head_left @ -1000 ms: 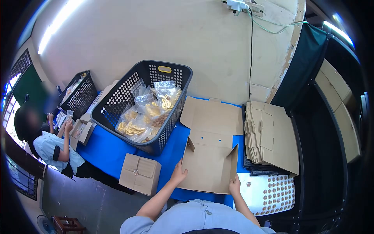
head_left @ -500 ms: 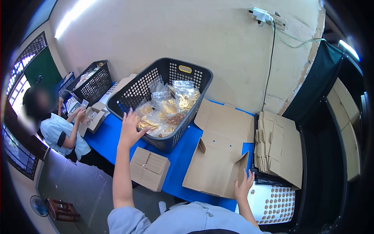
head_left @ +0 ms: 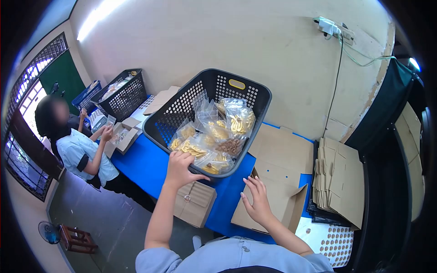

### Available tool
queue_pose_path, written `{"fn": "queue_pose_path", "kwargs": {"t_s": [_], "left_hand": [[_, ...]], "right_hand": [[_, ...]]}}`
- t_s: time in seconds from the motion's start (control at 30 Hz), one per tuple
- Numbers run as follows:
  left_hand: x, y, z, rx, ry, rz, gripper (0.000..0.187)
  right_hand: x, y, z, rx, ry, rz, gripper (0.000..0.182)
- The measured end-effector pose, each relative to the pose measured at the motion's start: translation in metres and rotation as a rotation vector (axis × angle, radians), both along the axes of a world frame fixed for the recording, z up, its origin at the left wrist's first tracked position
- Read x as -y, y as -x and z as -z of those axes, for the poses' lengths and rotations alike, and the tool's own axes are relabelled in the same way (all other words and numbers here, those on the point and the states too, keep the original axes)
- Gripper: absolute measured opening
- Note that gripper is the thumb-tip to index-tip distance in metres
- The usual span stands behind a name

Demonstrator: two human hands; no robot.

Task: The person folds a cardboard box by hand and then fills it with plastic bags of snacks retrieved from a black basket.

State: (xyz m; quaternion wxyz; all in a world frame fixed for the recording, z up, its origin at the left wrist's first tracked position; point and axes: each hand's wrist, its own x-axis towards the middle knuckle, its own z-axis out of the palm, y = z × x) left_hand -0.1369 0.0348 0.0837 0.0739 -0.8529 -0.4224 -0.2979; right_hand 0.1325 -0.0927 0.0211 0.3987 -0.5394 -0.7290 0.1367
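In the middle of the frame we see a large black basket [head_left: 180, 113] with perforated walls and a yellow tag on its far rim, standing on a blue table [head_left: 145, 166]. It is heaped with clear snack bags [head_left: 214, 136], most showing yellow pieces inside and one showing brown pieces.

Our left hand [head_left: 180, 168] rests on the basket's near rim, at the lower centre of the frame. Its fingers [head_left: 193, 175] curl over the edge, touching the rim just beside the nearest bag; we cannot tell whether they pinch a bag or only the rim.

Our right hand [head_left: 257, 200] hovers to the lower right of the basket, above an unfolded cardboard box [head_left: 277, 182] that lies open with its flaps spread. The fingers [head_left: 252, 184] are spread and relaxed, gripping nothing, with the palm turned down toward the cardboard.

Just below the left hand sits a closed small box [head_left: 195, 204], at the table's near edge. At the right of the frame a stack of flat cardboard blanks [head_left: 339, 182] lies beside the open box, and a sheet of round stickers [head_left: 330, 245] shows at the lower right.

At the left of the frame another person [head_left: 79, 150] sits at the same table, hands at a small open carton [head_left: 123, 136], with a second black basket [head_left: 123, 95] beyond them.
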Motion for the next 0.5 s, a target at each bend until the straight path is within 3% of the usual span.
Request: {"fn": "queue_pose_path", "kwargs": {"t_s": [0.17, 0.23, 0.5], "left_hand": [[0.002, -0.011, 0.009, -0.003, 0.009, -0.059, 0.069], [0.0, -0.011, 0.01, 0.101, -0.11, 0.013, 0.066], [0.002, -0.015, 0.015, 0.021, -0.087, -0.054, 0.073]], "right_hand": [[-0.012, 0.015, 0.001, -0.043, 0.02, -0.072, 0.049], [-0.015, 0.021, 0.003, -0.073, 0.032, -0.103, 0.049], [-0.019, 0.02, 0.009, -0.034, 0.036, -0.079, 0.048]]}}
